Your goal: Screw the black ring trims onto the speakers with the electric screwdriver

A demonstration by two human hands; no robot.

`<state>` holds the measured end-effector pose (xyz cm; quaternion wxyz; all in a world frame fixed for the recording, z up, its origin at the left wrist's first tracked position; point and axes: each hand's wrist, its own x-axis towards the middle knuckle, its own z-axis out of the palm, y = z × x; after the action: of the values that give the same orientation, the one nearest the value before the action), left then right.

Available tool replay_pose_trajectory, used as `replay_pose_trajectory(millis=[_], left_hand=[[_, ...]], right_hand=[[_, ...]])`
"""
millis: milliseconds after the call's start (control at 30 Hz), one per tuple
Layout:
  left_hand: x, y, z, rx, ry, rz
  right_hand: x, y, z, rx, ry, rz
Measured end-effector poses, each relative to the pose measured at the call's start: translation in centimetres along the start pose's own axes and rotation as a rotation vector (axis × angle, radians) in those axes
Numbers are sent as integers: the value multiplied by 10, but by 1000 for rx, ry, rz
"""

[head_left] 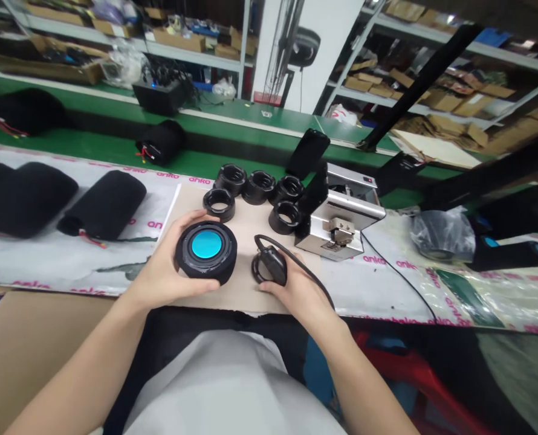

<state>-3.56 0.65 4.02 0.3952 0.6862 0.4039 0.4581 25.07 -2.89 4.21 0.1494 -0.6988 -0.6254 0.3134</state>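
My left hand [164,270] is wrapped round the side of a black cylinder [226,269], thumb in front and fingers behind. A bright blue disc [207,244] lies in the middle of its ringed top. My right hand [298,287] is closed round a black ring [256,273] and a small black plug-like piece [274,266] that lies over it. From this piece a thick black cable [303,264] loops back across my right wrist. Beyond both hands stand several black threaded rings [219,204] on a beige cardboard sheet [246,235].
A silver machine [341,223] with a metal block on its front stands right of the rings. Black fabric-covered cylinders [110,205] with red wires lie at left. A clear plastic bag [441,232] is at right. Shelves with boxes [178,41] stand behind the green bench [260,118].
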Motion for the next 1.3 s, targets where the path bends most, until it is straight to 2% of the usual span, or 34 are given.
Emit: replay_pose_trajectory(millis=[133, 333, 567, 767, 1033, 1167, 1300], left_hand=[[-8, -7, 6, -32, 57, -70], [-8, -7, 8, -46, 50, -76], [-8, -1, 9, -54, 44, -78], [-8, 0, 10, -68, 38, -102], [-6, 3, 10, -37, 58, -67], [-7, 2, 11, -39, 66, -78], [-8, 2, 12, -51, 61, -65]], right_hand=[[-4, 1, -7, -15, -2, 4], [5, 5, -8, -11, -196, -167], [5, 3, -8, 21, -199, -114], [8, 6, -12, 45, -238, -146], [5, 3, -4, 31, -171, -73], [6, 6, 0, 66, -159, -96], [7, 5, -11, 144, -87, -112]])
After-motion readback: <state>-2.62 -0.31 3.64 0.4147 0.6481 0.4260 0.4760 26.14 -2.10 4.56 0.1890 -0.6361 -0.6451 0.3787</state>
